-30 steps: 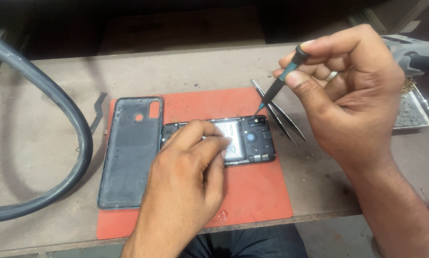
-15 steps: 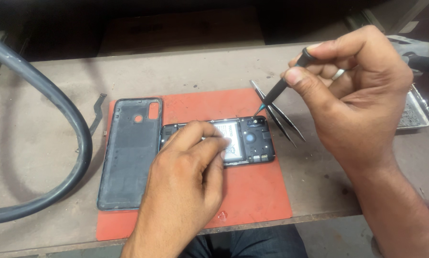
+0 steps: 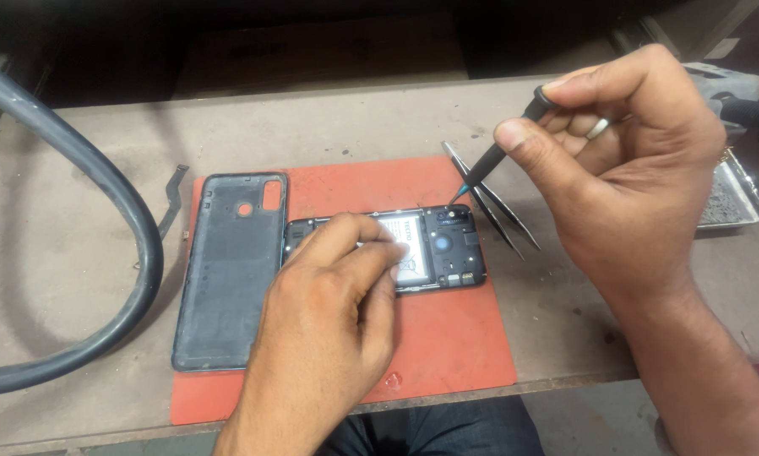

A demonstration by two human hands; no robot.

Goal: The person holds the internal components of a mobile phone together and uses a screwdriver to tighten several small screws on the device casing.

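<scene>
Here, phone (image 3: 447,253) lies under left hand (image 3: 329,312).

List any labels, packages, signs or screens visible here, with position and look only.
Battery label: a white rectangular sticker with dark print inside the opened phone on the red mat, partly covered by the left hand.
No packages, signs or lit screens show; the back cover beside the phone is plain dark.
</scene>
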